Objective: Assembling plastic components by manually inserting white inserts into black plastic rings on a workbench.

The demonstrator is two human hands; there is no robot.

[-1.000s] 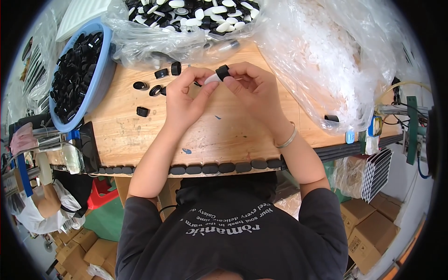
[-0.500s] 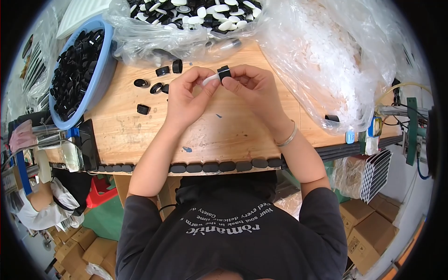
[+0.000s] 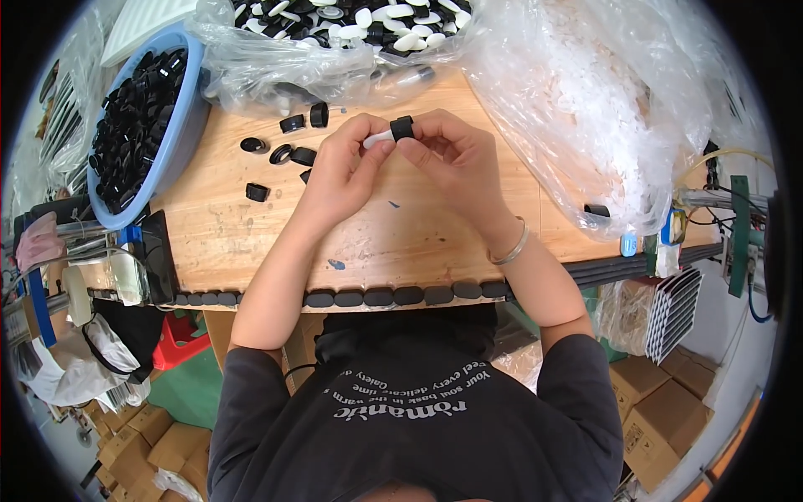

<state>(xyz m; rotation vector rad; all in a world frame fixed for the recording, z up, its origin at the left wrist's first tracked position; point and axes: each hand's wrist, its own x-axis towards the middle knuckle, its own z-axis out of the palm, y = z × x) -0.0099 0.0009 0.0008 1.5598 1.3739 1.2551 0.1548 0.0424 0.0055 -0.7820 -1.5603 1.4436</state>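
Over the middle of the wooden table, my two hands meet fingertip to fingertip. Between the thumb and fingers of my left hand is a small white oval piece. My right hand pinches a short black ring-shaped cap by its side. The white piece's end touches or sits just beside the cap; my fingers hide whether it goes inside. Left of my left hand lie several loose black caps, among them one on its side and an upright one.
A blue basin of black caps stands at the left. At the back, a clear plastic bag holds mixed black and white pieces. Another bag with translucent white pieces covers the right side. Black oval pieces line the front edge.
My left hand has shifted slightly right, uncovering more of the loose black caps beside it. The black cap in my right hand has turned a little.
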